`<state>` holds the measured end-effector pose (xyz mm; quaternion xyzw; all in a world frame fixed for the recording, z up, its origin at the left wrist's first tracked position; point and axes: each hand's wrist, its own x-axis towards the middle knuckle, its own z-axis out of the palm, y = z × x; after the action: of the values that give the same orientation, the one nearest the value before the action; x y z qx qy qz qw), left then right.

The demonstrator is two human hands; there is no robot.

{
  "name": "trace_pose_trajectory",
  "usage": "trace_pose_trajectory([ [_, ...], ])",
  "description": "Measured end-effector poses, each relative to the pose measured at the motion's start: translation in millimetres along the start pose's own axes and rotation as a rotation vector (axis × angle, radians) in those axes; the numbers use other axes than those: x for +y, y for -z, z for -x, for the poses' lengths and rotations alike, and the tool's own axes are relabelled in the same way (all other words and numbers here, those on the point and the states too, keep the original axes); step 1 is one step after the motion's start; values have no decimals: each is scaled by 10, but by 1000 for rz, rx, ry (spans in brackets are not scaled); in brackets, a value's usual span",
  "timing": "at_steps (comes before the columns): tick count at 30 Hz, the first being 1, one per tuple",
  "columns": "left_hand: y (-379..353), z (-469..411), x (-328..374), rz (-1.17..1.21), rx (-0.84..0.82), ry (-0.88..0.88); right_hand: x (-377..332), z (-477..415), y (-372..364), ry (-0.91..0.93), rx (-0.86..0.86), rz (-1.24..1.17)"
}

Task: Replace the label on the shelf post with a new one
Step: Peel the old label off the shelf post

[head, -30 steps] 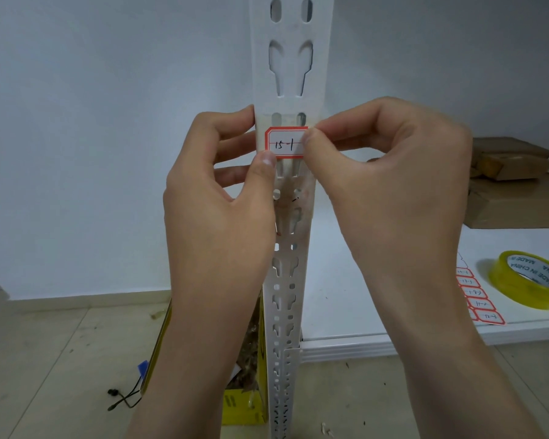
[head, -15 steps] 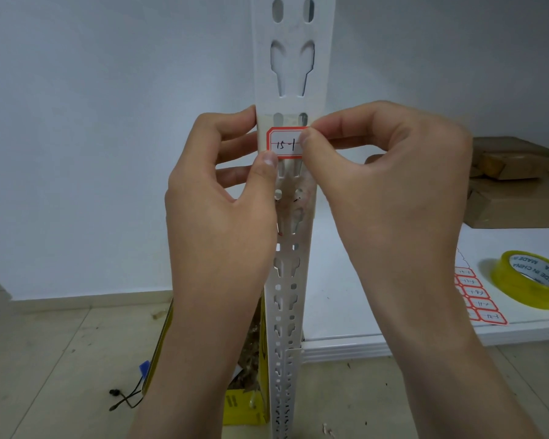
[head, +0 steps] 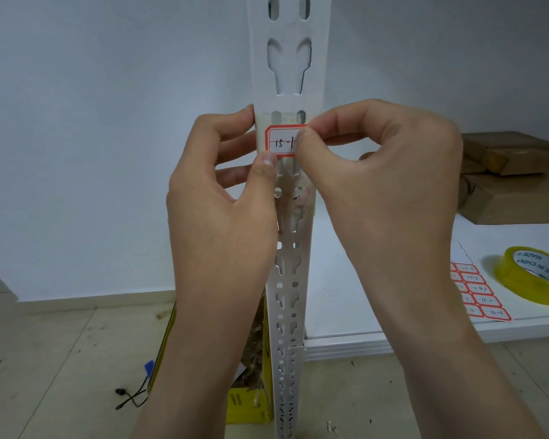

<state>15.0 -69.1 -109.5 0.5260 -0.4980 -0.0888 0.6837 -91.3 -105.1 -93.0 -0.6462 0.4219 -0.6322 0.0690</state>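
Right hand [head: 377, 185] is pinching the red-bordered label [head: 281, 141], seemingly sticking it onto the shelf post [head: 287, 280], which the left hand [head: 222, 223] is gripping; firm smoothing comes next.

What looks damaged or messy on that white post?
Just below the red-bordered label, the shelf post carries a smudged, brownish patch with red flecks, seemingly torn remains of an older sticker. Small scraps also litter the floor.
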Motion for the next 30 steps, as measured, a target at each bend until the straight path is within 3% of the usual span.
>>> trace_pose_trajectory([
  [30, 1, 1, -1, -6, -1, 11, -7, 25, -16, 25, 45, 10],
])
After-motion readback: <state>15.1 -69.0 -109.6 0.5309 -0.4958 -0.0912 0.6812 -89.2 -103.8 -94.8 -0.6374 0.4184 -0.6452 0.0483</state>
